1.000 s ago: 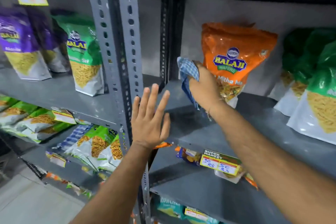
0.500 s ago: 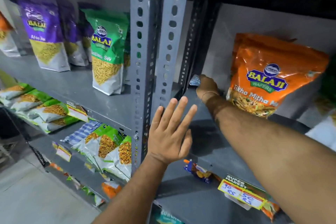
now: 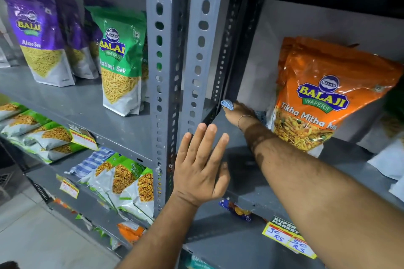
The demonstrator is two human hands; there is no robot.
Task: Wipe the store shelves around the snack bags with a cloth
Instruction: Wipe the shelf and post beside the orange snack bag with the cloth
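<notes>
My right hand (image 3: 239, 112) reaches deep into the back left corner of the grey shelf (image 3: 240, 159), pressing a blue checked cloth (image 3: 227, 104) against the shelf surface. Only small bits of the cloth show on either side of the hand. An orange snack bag (image 3: 323, 98) stands just right of that hand. My left hand (image 3: 201, 166) hovers flat with fingers spread, holding nothing, in front of the grey perforated upright post (image 3: 200, 50) at the shelf's front edge.
On the left bay stand a green bag (image 3: 120, 59) and purple bags (image 3: 37, 35). Lower shelves hold flat green-and-white bags (image 3: 122, 181) and another checked cloth (image 3: 91, 161). A yellow price tag (image 3: 288, 238) hangs on the shelf lip. White bags (image 3: 389, 159) sit at the right.
My right hand lowered the cloth from beside the orange bag and pushed it into the back corner of the shelf. The view has moved closer and rightward; my left hand stays open.
</notes>
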